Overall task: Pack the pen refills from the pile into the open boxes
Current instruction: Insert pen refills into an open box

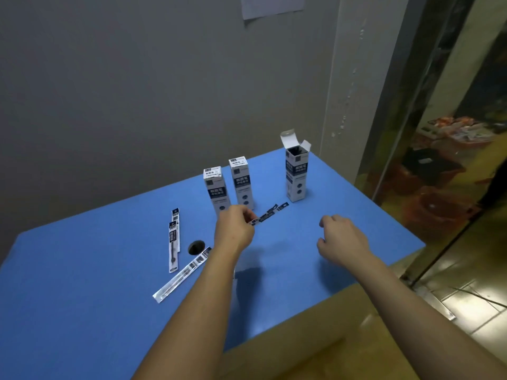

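Our left hand pinches refills aimed toward the open box; our right hand hovers loosely curled, empty.

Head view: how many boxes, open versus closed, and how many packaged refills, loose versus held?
Open boxes: 1
Closed boxes: 2
Loose refills on the table: 3
Refills held in the left hand: 1
Total: 7

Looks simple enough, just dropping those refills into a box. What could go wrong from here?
The left hand pinches the refills only by one end, so they could slip or fan apart. The open box stands tall and narrow and may tip if bumped. Its raised flaps could catch the packets.
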### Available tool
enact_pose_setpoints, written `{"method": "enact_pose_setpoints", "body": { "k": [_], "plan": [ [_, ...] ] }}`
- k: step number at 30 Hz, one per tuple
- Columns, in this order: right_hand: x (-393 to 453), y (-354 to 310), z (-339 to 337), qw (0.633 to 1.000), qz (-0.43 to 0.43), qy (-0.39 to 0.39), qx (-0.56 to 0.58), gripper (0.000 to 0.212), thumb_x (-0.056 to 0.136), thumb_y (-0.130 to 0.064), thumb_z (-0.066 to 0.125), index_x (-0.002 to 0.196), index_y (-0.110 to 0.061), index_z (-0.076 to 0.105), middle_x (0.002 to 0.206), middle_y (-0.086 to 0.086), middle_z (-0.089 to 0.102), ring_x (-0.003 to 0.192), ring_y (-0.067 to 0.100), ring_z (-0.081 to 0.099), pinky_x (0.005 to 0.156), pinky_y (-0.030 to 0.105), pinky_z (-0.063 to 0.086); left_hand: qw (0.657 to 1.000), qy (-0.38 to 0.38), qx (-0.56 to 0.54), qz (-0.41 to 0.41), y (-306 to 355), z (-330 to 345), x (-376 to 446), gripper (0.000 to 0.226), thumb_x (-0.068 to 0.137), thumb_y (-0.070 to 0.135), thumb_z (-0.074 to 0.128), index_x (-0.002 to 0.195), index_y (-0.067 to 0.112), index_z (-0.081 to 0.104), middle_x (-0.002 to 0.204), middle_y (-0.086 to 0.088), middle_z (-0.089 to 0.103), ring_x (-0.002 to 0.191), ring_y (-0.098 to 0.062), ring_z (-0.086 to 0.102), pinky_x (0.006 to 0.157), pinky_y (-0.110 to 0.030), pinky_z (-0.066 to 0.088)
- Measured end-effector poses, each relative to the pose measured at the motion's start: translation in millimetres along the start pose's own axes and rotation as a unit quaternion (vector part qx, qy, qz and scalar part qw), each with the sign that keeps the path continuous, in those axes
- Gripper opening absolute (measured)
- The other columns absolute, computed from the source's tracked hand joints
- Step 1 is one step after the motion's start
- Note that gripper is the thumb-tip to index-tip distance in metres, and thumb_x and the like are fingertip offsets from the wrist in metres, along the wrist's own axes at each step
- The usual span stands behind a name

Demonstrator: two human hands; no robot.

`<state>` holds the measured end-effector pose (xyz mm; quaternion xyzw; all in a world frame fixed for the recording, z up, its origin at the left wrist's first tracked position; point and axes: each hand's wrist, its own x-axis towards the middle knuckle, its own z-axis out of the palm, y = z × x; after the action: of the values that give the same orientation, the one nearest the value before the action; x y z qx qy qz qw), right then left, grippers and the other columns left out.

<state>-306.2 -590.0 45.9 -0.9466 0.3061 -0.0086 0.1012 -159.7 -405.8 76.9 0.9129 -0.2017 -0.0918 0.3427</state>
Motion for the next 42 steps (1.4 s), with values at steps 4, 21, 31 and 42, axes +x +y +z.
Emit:
{"method": "enact_pose_setpoints", "body": {
  "k": [4,21,31,42],
  "plan": [
    [6.6,35.5,-7.5,1.000,-0.025,-0.006,0.002,0.032,0.090,-0.021,0.050,0.121,-0.012,0.052,0.122,0.008,0.054,0.111,0.030,0.052,0.081,0.036,0.049,1.000,-0.001,0.003,-0.013,31.5,27.5,-3.7,0.032,0.082,-0.008,0.057,0.085,0.022,0.068,0.087,0.001,0.066,0.083,-0.020,0.063,0.072,-0.039,0.060],
    [82.2,99.2,-39.0,0.995,-0.074,-0.045,0.052,0.043,0.089,-0.028,0.060,0.128,-0.013,0.053,0.126,0.007,0.053,0.113,0.025,0.054,0.089,0.035,0.050,0.997,0.024,0.064,-0.025,73.9,59.7,33.0,0.029,0.081,-0.008,0.052,0.090,0.019,0.061,0.089,-0.002,0.062,0.082,-0.025,0.060,0.073,-0.044,0.058],
    [155.7,85.0,-33.1,0.991,-0.072,-0.077,0.079,0.050,0.086,-0.027,0.065,0.133,-0.014,0.050,0.131,0.006,0.054,0.119,0.024,0.053,0.095,0.034,0.048,0.999,0.004,0.004,-0.034,75.6,67.5,76.6,0.027,0.085,-0.005,0.062,0.082,0.022,0.059,0.083,0.002,0.061,0.072,-0.016,0.057,0.056,-0.025,0.043],
    [216.2,48.0,-19.7,0.936,-0.040,-0.154,0.313,0.084,0.080,-0.035,0.081,0.147,-0.018,0.033,0.143,0.003,0.047,0.126,0.023,0.050,0.100,0.037,0.046,0.991,0.068,-0.094,-0.060,73.6,46.7,90.3,0.021,0.084,0.003,0.075,0.082,0.021,0.063,0.082,-0.001,0.068,0.072,-0.016,0.063,0.063,-0.030,0.055]
  ]
}}
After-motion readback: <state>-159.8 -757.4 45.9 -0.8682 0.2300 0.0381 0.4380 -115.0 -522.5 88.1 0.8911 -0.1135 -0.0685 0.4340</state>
